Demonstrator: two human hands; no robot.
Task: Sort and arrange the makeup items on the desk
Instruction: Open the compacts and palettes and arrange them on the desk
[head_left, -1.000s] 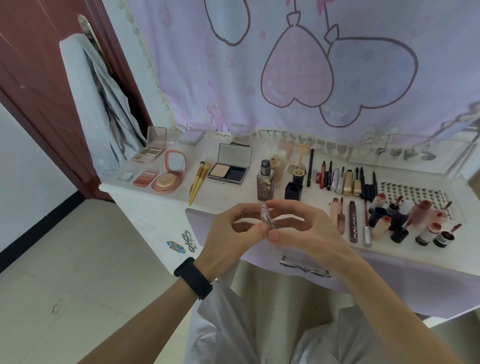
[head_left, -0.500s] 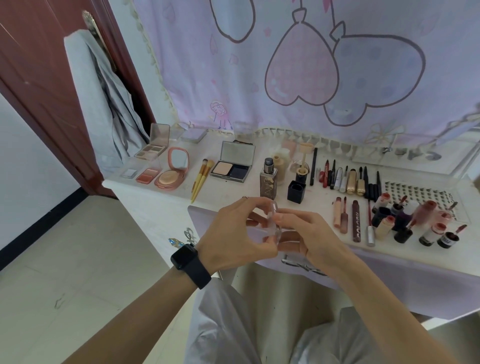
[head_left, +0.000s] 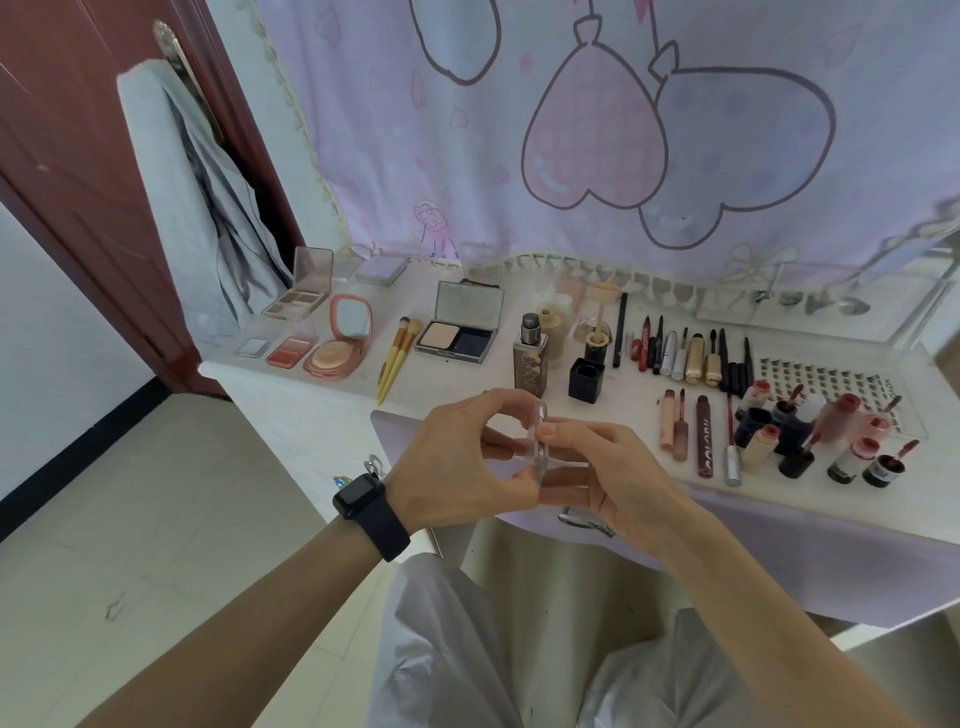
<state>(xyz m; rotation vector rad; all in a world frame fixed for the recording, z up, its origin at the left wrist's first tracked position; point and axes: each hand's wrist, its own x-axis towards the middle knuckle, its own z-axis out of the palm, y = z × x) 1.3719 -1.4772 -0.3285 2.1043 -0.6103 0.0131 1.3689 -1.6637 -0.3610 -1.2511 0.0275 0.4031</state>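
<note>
The left grip (head_left: 457, 457) and right grip (head_left: 613, 478) meet in the air in front of the counter's (head_left: 467, 382) near edge, with a small clear case (head_left: 541, 415) held between them. The case stands edge-on and upright. The left grip's fingers curl over the top of the case and its thumb comes in at the bottom. The right grip's thumb presses the case's side, with its fingers curled beneath. A black watch (head_left: 366, 506) sits on the left wrist.

Just beyond the grips a brown bottle (head_left: 530, 361) stands on the counter, with a black cap (head_left: 586, 380) to its right. Beyond and left of the left grip lie two yellow brushes (head_left: 397, 353), an open palette (head_left: 457, 340) and a pink compact (head_left: 337, 353). Right of the right grip lie lip tubes (head_left: 680, 431), and farther right is a cluster of small pots (head_left: 810, 441).
</note>
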